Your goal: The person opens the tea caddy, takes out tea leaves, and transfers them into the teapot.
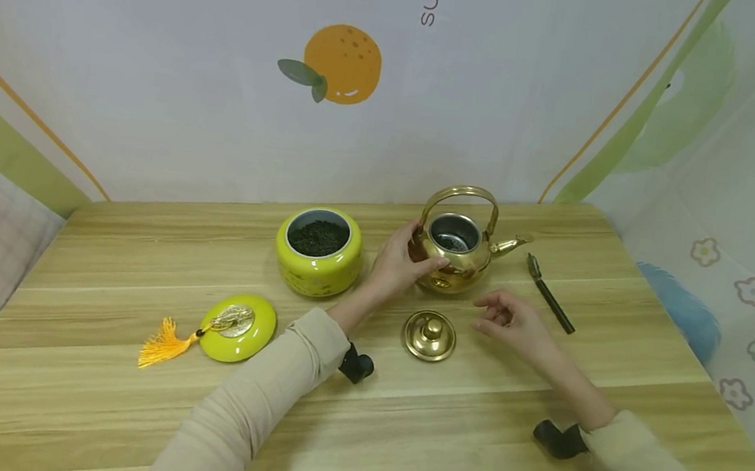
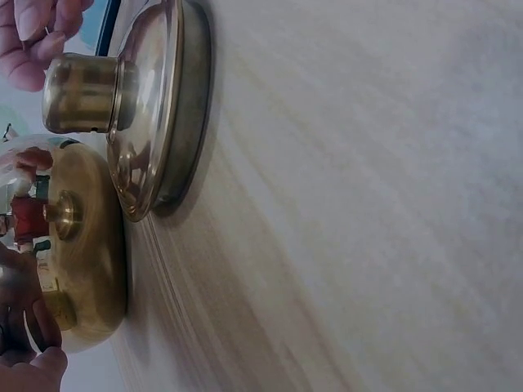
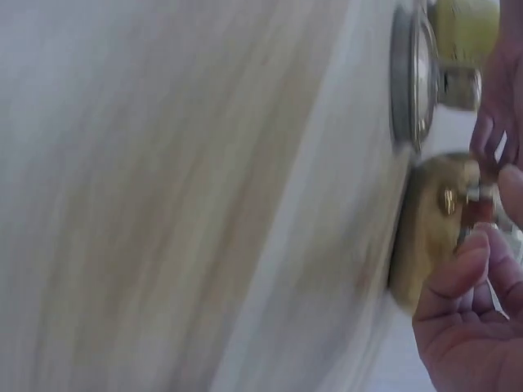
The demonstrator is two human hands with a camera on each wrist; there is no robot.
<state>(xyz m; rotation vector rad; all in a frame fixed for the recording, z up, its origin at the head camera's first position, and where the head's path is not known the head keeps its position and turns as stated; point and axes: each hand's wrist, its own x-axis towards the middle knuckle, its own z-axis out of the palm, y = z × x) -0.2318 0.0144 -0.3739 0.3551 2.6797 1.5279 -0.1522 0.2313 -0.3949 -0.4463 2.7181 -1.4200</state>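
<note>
A gold teapot (image 1: pixel 457 275) with an upright loop handle stands uncovered toward the back of the table, dark leaves visible inside. My left hand (image 1: pixel 397 263) holds its left side, thumb across the front of the body and fingers behind. In front lies the gold teapot lid (image 1: pixel 431 336), knob up; it looms large in the left wrist view (image 2: pixel 151 114). My right hand (image 1: pixel 516 327) hovers to the right of the lid, fingers loosely bent with nothing in them. In the right wrist view this hand (image 3: pixel 470 327) overlaps the teapot (image 3: pixel 429 220).
Left of the teapot stands an open yellow jar (image 1: pixel 314 279) filled with dark tea leaves. Its yellow lid (image 1: pixel 249 342), with an orange tassel (image 1: pixel 166 344), lies at front left. A dark slim scoop (image 1: pixel 552 297) lies right of the spout. A printed cloth (image 1: pixel 222 112) hangs behind the table.
</note>
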